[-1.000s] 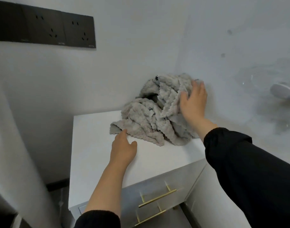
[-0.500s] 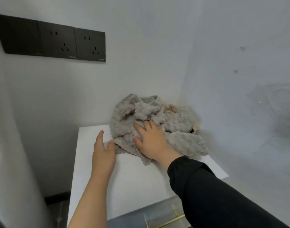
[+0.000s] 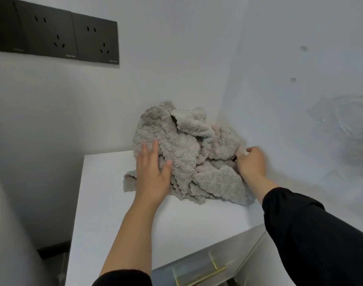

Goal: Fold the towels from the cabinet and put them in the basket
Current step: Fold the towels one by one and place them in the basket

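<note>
We see the grey towel heap (image 3: 176, 153) lying crumpled at the back right of the white counter (image 3: 106, 203), pushed into the corner where the two walls meet. Its scalloped edges spill forward onto the counter. Our left grip (image 3: 153, 176) lies flat on the heap's left side, with the fingers straight and a little apart and the thumb pressing into the fabric. Our right grip (image 3: 251, 162) is at the heap's right edge, just beside the right-hand wall, with its fingers curled into the towelling and pinching a fold. A black sleeve (image 3: 312, 234) covers the right forearm. Below the counter's front edge, a drawer front carries a brass handle (image 3: 215, 270). High on the back wall, to the left, sits a row of black sockets (image 3: 52, 36).
</note>
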Demonstrator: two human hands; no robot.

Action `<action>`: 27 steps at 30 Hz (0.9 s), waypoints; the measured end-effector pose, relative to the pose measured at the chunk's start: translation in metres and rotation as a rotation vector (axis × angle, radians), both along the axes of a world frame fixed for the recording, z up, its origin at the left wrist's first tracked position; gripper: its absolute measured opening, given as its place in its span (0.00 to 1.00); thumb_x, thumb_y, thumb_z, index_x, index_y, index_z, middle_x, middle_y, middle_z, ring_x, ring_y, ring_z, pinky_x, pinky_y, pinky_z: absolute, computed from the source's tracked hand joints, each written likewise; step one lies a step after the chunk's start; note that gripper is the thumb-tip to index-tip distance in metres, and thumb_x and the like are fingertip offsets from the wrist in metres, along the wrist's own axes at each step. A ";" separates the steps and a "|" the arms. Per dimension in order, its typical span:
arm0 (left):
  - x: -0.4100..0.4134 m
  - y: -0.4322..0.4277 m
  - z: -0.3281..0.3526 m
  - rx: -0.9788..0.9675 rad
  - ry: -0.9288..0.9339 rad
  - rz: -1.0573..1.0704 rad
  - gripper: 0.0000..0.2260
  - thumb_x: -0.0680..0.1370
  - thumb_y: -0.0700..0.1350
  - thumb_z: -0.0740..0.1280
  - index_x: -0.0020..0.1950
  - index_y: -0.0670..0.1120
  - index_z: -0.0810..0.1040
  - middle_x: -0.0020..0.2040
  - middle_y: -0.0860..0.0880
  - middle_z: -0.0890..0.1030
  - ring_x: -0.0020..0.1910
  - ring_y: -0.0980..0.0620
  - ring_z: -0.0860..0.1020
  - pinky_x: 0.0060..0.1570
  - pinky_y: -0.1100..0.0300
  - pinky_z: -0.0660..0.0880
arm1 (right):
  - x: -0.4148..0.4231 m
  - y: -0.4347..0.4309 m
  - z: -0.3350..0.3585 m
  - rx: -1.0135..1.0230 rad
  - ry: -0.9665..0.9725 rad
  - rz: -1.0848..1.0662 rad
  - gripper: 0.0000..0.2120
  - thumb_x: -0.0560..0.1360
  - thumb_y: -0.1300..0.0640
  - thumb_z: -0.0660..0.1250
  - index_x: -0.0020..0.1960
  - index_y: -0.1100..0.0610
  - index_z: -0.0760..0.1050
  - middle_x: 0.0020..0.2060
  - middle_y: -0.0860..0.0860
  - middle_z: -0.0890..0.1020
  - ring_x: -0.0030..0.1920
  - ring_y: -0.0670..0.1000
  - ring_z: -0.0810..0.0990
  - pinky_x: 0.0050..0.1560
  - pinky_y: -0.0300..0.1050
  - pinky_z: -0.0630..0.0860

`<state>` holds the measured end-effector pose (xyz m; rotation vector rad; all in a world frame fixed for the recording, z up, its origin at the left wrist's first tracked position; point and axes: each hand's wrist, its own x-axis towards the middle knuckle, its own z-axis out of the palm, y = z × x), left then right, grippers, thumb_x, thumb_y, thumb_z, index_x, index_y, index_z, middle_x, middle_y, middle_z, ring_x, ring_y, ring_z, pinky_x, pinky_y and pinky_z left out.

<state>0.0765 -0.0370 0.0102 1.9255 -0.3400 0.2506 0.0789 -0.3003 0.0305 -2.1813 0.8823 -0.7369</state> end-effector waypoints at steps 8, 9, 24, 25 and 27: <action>0.006 -0.030 -0.008 0.280 -0.006 -0.094 0.32 0.78 0.62 0.57 0.75 0.65 0.40 0.77 0.54 0.33 0.75 0.49 0.31 0.73 0.43 0.40 | 0.022 -0.018 -0.010 0.029 0.221 0.169 0.13 0.76 0.60 0.63 0.34 0.59 0.70 0.29 0.55 0.73 0.31 0.54 0.72 0.29 0.41 0.63; 0.005 -0.033 -0.010 0.285 0.005 -0.111 0.33 0.78 0.62 0.57 0.75 0.65 0.39 0.77 0.54 0.33 0.75 0.50 0.31 0.73 0.43 0.40 | 0.023 -0.020 -0.006 0.035 0.221 0.165 0.16 0.77 0.61 0.63 0.31 0.58 0.68 0.27 0.54 0.71 0.29 0.52 0.70 0.29 0.41 0.64; 0.005 -0.052 -0.007 0.275 0.012 -0.217 0.32 0.78 0.62 0.57 0.75 0.65 0.41 0.77 0.55 0.34 0.75 0.49 0.32 0.73 0.46 0.40 | -0.017 0.033 0.140 0.112 -0.788 0.103 0.09 0.78 0.63 0.59 0.39 0.58 0.67 0.35 0.53 0.76 0.34 0.48 0.79 0.37 0.39 0.75; 0.005 -0.051 -0.006 0.274 0.017 -0.225 0.32 0.78 0.62 0.58 0.75 0.64 0.42 0.77 0.55 0.34 0.75 0.49 0.32 0.73 0.46 0.40 | -0.019 0.037 0.142 0.164 -0.784 0.148 0.09 0.78 0.62 0.59 0.39 0.58 0.67 0.36 0.56 0.76 0.34 0.50 0.82 0.37 0.44 0.76; 0.005 -0.047 -0.003 0.285 0.023 -0.238 0.32 0.78 0.62 0.58 0.76 0.63 0.43 0.77 0.54 0.35 0.75 0.49 0.33 0.73 0.46 0.41 | -0.025 0.045 0.144 0.238 -0.795 0.186 0.10 0.78 0.63 0.59 0.38 0.58 0.66 0.36 0.56 0.74 0.31 0.48 0.82 0.35 0.47 0.74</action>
